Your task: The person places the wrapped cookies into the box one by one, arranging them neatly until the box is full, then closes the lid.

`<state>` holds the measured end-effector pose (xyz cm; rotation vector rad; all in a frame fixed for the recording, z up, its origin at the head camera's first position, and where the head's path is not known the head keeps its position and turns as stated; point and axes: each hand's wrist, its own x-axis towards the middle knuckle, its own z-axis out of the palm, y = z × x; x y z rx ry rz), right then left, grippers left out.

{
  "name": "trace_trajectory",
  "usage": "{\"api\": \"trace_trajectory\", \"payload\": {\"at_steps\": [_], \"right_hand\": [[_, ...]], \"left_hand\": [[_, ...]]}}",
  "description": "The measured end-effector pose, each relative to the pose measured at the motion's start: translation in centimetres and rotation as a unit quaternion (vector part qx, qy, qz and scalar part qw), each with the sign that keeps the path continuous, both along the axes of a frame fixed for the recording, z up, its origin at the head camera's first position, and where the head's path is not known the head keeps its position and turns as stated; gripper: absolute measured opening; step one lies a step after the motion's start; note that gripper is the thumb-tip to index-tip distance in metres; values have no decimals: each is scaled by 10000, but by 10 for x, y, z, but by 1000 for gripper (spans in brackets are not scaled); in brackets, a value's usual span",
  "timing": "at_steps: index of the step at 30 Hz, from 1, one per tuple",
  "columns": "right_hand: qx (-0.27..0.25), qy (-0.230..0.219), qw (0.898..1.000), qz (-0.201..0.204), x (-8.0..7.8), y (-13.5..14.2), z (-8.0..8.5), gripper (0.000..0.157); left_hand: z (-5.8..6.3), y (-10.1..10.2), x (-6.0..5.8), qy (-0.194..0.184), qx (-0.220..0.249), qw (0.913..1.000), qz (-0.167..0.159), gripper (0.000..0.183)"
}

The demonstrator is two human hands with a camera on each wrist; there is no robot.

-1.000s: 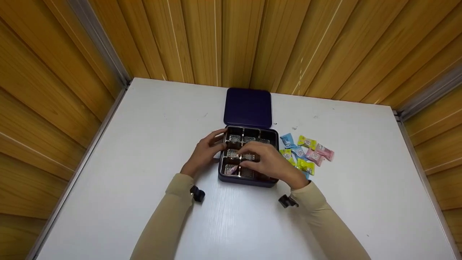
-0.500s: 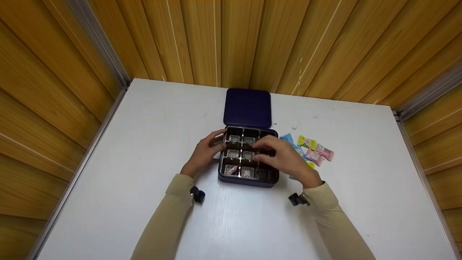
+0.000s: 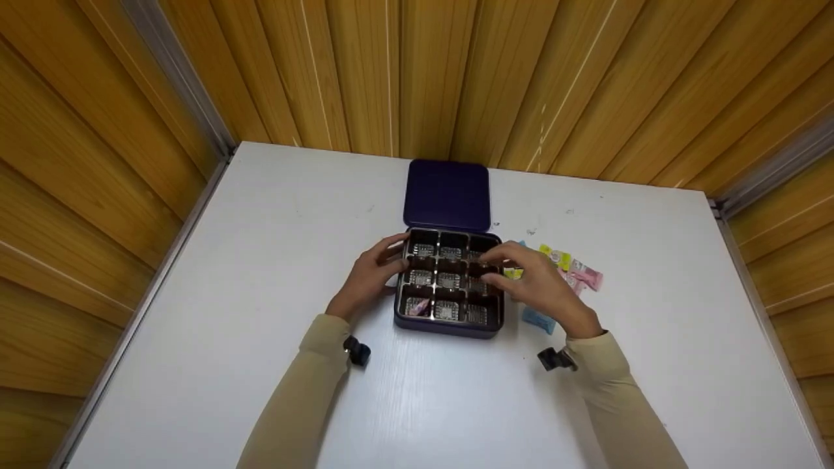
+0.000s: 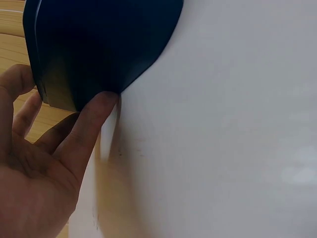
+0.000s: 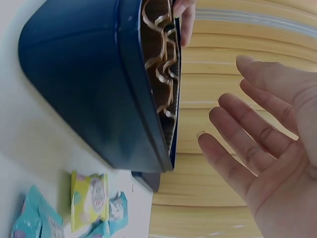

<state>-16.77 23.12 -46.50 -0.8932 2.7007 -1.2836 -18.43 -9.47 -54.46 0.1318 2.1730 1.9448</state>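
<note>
A dark blue tin box (image 3: 449,331) stands on the table, with a divided insert of several compartments inside. One pink wrapped candy (image 3: 419,307) lies in its near left compartment. My left hand (image 3: 368,273) holds the box at its left side; the left wrist view has the thumb and fingers against the blue wall. Over the right rim hovers my right hand (image 3: 541,286), fingers loosely bent and apart. In the right wrist view nothing lies in that right hand (image 5: 277,144). It partly hides the wrapped candies beyond it.
Behind the box lies its dark blue lid (image 3: 447,194). To the right are loose candies: a blue one (image 3: 539,320), a yellow one (image 3: 555,256), a pink one (image 3: 586,273) and others partly covered. Wood-patterned panels (image 3: 436,78) border the white table (image 3: 280,260).
My right hand has moved rightward from above the middle of the box to its right rim, uncovering the compartments and a blue candy. My left hand and the box have stayed put.
</note>
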Motion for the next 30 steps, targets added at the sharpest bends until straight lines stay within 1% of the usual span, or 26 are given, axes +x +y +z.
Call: {"api": "trace_trajectory", "payload": {"at_steps": [7, 14, 17, 23, 26, 30], "right_hand": [[-49, -95, 9997, -227, -3, 11, 0, 31], [-82, -312, 9982, -511, -6, 24, -1, 32], [-35, -327, 9974, -635, -7, 29, -1, 32], [-118, -443, 9958, -792, -9, 41, -1, 31], [-59, -503, 9946, -909, -10, 47, -2, 32], [142, -593, 9909, -1202, -11, 54, -3, 34]], "left_hand": [[0, 0, 0, 20, 19, 10000, -19, 55], [-1, 0, -1, 32, 195, 9997, -106, 55], [-1, 0, -1, 49, 205, 9997, -106, 55], [-1, 0, -1, 22, 262, 9996, -80, 55], [-1, 0, 0, 21, 259, 9996, -65, 55], [0, 1, 0, 24, 239, 9997, -30, 55]]}}
